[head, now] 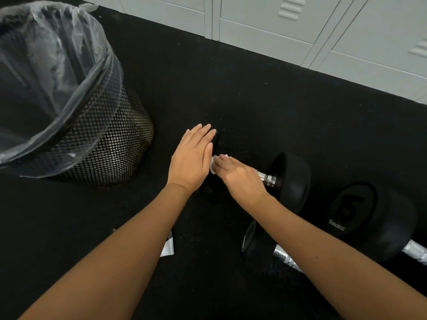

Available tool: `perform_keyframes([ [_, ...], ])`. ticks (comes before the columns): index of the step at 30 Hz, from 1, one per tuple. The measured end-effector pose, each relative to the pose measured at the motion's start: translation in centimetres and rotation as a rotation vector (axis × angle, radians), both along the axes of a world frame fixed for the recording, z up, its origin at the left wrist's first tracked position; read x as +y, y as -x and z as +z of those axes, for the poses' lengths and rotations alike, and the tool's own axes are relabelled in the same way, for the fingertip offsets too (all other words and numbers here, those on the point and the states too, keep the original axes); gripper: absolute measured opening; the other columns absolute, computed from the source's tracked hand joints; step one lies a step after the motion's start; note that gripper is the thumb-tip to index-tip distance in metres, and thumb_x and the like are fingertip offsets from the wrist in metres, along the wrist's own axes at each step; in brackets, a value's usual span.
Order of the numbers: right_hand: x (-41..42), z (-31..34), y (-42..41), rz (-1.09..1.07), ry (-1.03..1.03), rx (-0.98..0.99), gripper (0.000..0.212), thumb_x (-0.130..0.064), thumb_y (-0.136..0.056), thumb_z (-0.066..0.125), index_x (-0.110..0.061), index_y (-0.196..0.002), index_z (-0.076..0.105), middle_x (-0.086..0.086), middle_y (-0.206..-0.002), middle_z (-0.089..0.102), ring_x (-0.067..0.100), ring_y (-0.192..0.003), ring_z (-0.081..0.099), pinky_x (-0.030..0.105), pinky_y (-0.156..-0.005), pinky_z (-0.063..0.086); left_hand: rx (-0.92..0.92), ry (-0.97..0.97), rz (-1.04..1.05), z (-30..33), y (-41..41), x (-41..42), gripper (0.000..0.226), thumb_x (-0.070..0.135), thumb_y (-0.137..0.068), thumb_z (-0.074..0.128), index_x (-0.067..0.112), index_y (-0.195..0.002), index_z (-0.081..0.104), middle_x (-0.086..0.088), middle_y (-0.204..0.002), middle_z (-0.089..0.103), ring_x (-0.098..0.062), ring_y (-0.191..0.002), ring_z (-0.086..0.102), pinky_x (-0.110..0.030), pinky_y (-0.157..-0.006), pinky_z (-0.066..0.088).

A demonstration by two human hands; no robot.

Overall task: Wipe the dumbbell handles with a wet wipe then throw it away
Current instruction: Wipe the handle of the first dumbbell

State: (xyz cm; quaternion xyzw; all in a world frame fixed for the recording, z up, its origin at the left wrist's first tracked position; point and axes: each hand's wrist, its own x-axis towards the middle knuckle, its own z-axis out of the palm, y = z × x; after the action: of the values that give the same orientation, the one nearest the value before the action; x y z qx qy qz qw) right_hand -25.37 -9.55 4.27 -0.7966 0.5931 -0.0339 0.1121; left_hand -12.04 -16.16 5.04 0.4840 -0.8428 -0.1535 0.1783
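Right hand (240, 179) wraps the wet wipe (213, 166) round the dumbbell (290, 179) handle, left hand (193, 158) flat and empty at nine o'clock — the dumbbell could roll if that brace slips.

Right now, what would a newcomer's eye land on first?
Two bare forearms meet mid-frame: the right hand presses a white wipe on a dumbbell handle, the left hand flat beside it. A bag-lined mesh bin fills the upper left; a second dumbbell lies lower right.

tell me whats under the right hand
Under the right hand a white wipe peeks out at the fingertips, pressed on the dumbbell handle. Most of the wipe and handle are covered.
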Motion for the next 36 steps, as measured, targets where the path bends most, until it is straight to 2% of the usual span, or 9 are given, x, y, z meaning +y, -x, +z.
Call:
perform_keyframes([
  [6,1.2,-0.7,-0.6,0.101,0.049,0.001,0.053,-0.003,-0.054,0.086,-0.003,-0.105,0.07,0.013,-0.11,0.069,0.025,-0.108,0.064,0.038,-0.09,0.053,-0.004,0.009,0.009,-0.2,0.1,0.0,0.048,0.027,-0.097,0.022,0.01,-0.133,0.05,-0.005,-0.141,0.049,-0.017,-0.136,0.037,-0.036,-0.117,0.022],
  [13,1.5,-1.0,-0.9,-0.012,0.072,-0.084,0.053,0.005,-0.058,0.081,-0.002,-0.109,0.067,0.014,-0.117,0.066,0.026,-0.114,0.06,0.04,-0.097,0.044,0.016,0.009,0.011,-0.1,0.1,0.1,0.048,0.026,-0.097,0.023,0.01,-0.132,0.051,-0.006,-0.14,0.05,-0.018,-0.136,0.038,-0.037,-0.116,0.024],
  [17,-0.3,-0.2,-0.8,-0.11,-0.08,-0.113,0.056,0.003,-0.088,0.051,-0.01,-0.14,0.038,0.007,-0.15,0.033,0.019,-0.14,0.029,0.029,-0.115,0.017,0.025,0.006,0.013,-0.2,0.1,0.0,0.047,0.025,-0.097,0.024,0.01,-0.132,0.05,-0.005,-0.14,0.05,-0.018,-0.136,0.037,-0.037,-0.117,0.023],
  [19,-2.2,-0.4,-1.0,-0.258,-0.202,-0.115,0.053,-0.003,-0.091,0.048,-0.018,-0.141,0.038,0.004,-0.15,0.034,0.02,-0.138,0.033,0.033,-0.114,0.028,0.019,0.011,0.01,-0.3,0.1,0.0,0.047,0.025,-0.097,0.024,0.01,-0.133,0.05,-0.005,-0.14,0.05,-0.018,-0.136,0.037,-0.036,-0.117,0.021],
  [21,-3.9,-0.5,-0.7,-0.404,-0.278,-0.157,0.042,-0.013,-0.091,0.051,-0.024,-0.131,0.05,0.005,-0.132,0.054,0.024,-0.118,0.053,0.035,-0.099,0.044,0.012,0.015,0.003,-0.3,0.0,0.0,0.047,0.025,-0.097,0.024,0.01,-0.133,0.05,-0.005,-0.14,0.049,-0.017,-0.137,0.036,-0.035,-0.117,0.02],
  [23,-4.7,-0.5,-0.2,-0.569,-0.313,-0.289,0.033,-0.016,-0.091,0.052,-0.025,-0.121,0.061,0.004,-0.112,0.063,0.021,-0.1,0.058,0.032,-0.085,0.049,0.009,0.012,0.001,-0.3,0.0,-0.1,0.047,0.026,-0.097,0.024,0.01,-0.133,0.049,-0.005,-0.14,0.049,-0.017,-0.137,0.036,-0.035,-0.117,0.021],
  [25,-5.3,-0.8,0.1,-0.652,-0.324,-0.376,0.03,-0.011,-0.092,0.051,-0.022,-0.116,0.066,0.004,-0.111,0.065,0.02,-0.097,0.059,0.03,-0.082,0.051,0.013,0.021,0.003,-0.3,0.0,0.0,0.046,0.026,-0.097,0.025,0.01,-0.133,0.05,-0.005,-0.139,0.05,-0.018,-0.136,0.038,-0.036,-0.117,0.022],
  [33,-3.7,1.3,0.0,-0.36,-0.281,-0.242,0.034,-0.003,-0.089,0.046,-0.013,-0.115,0.065,0.013,-0.107,0.065,0.03,-0.101,0.059,0.034,-0.085,0.046,0.043,0.042,0.011,-0.3,0.0,0.0,0.042,0.022,-0.097,0.03,0.009,-0.131,0.052,-0.006,-0.137,0.053,-0.02,-0.134,0.041,-0.037,-0.116,0.025],
  [36,-4.8,0.9,0.2,-0.452,-0.322,-0.298,0.032,-0.002,-0.089,0.046,-0.011,-0.112,0.066,0.014,-0.11,0.065,0.029,-0.104,0.058,0.031,-0.087,0.044,0.042,0.036,0.011,-0.3,0.0,0.0,0.043,0.024,-0.097,0.029,0.01,-0.131,0.052,-0.006,-0.137,0.053,-0.019,-0.134,0.04,-0.035,-0.116,0.023],
])
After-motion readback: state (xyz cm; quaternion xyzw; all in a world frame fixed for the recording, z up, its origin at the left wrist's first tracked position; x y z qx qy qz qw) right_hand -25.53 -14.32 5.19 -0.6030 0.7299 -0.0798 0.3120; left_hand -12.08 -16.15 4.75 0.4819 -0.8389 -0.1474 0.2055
